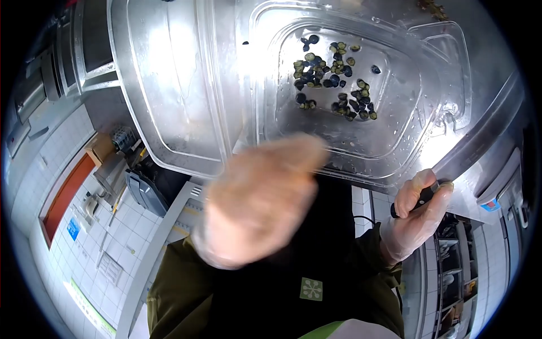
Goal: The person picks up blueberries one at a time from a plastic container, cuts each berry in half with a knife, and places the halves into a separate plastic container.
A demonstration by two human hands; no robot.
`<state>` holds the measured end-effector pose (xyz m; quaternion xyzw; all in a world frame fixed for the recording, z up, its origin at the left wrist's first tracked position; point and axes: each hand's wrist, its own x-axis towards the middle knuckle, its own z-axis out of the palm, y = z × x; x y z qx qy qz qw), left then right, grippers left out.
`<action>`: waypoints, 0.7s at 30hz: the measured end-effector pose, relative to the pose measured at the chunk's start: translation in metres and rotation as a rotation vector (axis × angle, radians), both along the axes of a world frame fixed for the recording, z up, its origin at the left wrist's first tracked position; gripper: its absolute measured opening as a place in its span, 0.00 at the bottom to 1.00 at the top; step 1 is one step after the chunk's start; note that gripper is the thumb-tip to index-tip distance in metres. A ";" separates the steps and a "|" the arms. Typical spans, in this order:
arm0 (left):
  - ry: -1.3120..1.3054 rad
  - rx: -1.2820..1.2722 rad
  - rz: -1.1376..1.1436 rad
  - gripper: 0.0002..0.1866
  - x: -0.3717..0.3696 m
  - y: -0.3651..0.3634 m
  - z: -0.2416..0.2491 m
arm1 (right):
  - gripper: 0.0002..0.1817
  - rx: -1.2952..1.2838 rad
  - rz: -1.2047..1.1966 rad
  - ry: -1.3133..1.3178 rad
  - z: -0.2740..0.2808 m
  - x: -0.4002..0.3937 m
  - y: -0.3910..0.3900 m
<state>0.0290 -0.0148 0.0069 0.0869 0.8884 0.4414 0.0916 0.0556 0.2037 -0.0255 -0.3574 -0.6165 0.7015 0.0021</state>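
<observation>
A clear plastic container [395,121] holds many cut blueberries [333,68], dark outside and greenish inside, lying on its bottom. My right hand [423,206], in a clear glove, is wrapped round the black handle of a large knife [480,135], whose broad blade points up and to the right beside the container. In front of the container's near edge is my left hand [262,198], strongly blurred by motion; its fingers and anything between them cannot be made out.
The container's clear lid [169,85] extends to its left. A smaller clear lid [451,68] lies at its right. Shelves [457,271] stand at the lower right, a grey bin [147,192] at the lower left. White tiles cover the floor.
</observation>
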 end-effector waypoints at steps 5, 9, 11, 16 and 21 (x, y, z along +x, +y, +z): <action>0.255 -0.384 0.231 0.21 -0.054 -0.085 -0.019 | 0.22 0.037 0.063 -0.002 0.002 0.004 0.004; 0.193 -0.727 -0.034 0.31 -0.097 -0.083 -0.056 | 0.20 0.157 0.058 -0.087 0.010 -0.004 -0.004; -0.022 -0.150 0.158 0.19 -0.095 -0.078 -0.079 | 0.20 0.157 0.071 -0.092 0.012 0.000 -0.003; -0.410 0.471 0.459 0.16 -0.089 -0.069 -0.088 | 0.22 0.107 0.070 -0.037 0.011 0.007 -0.001; -0.011 -0.250 0.221 0.12 -0.099 -0.085 -0.103 | 0.23 0.075 0.103 -0.013 0.010 0.011 -0.001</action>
